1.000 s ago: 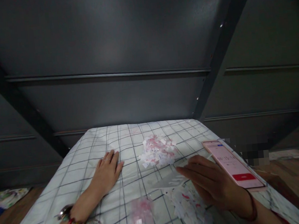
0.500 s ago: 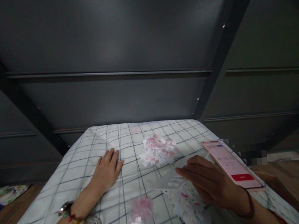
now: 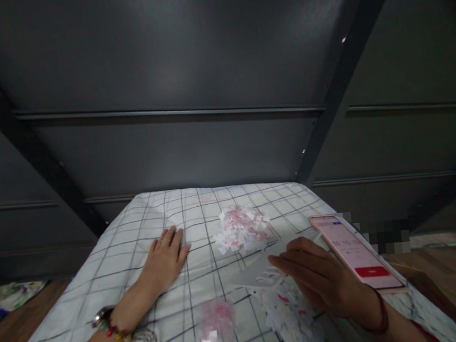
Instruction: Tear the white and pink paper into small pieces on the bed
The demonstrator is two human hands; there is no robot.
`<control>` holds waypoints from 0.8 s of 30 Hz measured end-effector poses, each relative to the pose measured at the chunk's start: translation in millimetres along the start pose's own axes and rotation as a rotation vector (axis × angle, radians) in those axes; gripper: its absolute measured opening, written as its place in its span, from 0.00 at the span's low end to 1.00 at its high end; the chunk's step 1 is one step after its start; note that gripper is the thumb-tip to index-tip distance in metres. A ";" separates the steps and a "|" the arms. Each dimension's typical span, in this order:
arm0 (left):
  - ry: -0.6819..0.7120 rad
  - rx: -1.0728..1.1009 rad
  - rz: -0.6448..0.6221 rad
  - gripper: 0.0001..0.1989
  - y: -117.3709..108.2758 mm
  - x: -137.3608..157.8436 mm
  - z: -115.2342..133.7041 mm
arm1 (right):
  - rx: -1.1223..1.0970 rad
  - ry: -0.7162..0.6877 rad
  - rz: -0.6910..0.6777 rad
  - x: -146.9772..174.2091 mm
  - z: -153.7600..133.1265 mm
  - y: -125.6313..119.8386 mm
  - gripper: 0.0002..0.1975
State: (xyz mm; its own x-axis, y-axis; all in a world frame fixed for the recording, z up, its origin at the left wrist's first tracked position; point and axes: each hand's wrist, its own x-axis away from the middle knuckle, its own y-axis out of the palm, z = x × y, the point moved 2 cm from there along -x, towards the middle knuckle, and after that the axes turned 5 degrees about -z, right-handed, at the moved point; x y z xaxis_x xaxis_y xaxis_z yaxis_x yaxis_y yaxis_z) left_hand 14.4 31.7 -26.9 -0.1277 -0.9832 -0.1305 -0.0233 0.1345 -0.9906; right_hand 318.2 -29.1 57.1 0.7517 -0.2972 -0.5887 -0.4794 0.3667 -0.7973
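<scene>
My left hand (image 3: 164, 259) lies palm down on the checked cloth with its fingers stretched out, holding nothing. On the right, my right hand (image 3: 317, 277) has its fingers pressed together on a flat, whitish, see-through piece with slots (image 3: 266, 277), which looks like a plastic ruler or template. Part of that piece is hidden behind the fingers. Just beyond it sits a heap of white and pink paper scraps (image 3: 241, 229). Nearer me, beside and below my right hand, is a second pile of paper scraps (image 3: 291, 320). A small clear bag with pink contents (image 3: 217, 323) lies between my arms.
The white checked cloth (image 3: 155, 212) covers the surface in front of me. A phone showing a timer (image 3: 354, 250) lies along the right edge, close to my right hand. A dark grey panelled wall (image 3: 178, 154) rises behind the far edge.
The whole view has shifted very slightly. Both hands, the slotted piece and the paper piles keep nearly the same places.
</scene>
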 end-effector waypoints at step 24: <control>0.004 0.018 0.032 0.25 2.1 -0.6 -1.6 | 0.155 0.154 0.041 6.0 23.7 4.4 0.24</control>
State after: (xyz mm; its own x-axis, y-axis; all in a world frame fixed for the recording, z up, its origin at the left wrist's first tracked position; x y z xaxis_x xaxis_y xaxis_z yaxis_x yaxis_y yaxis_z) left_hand 12.9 32.8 -28.8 -0.1323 -0.9779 -0.1620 -0.0012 0.1636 -0.9865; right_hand 331.4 -8.4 53.2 0.6491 -0.4062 -0.6432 -0.4241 0.5087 -0.7493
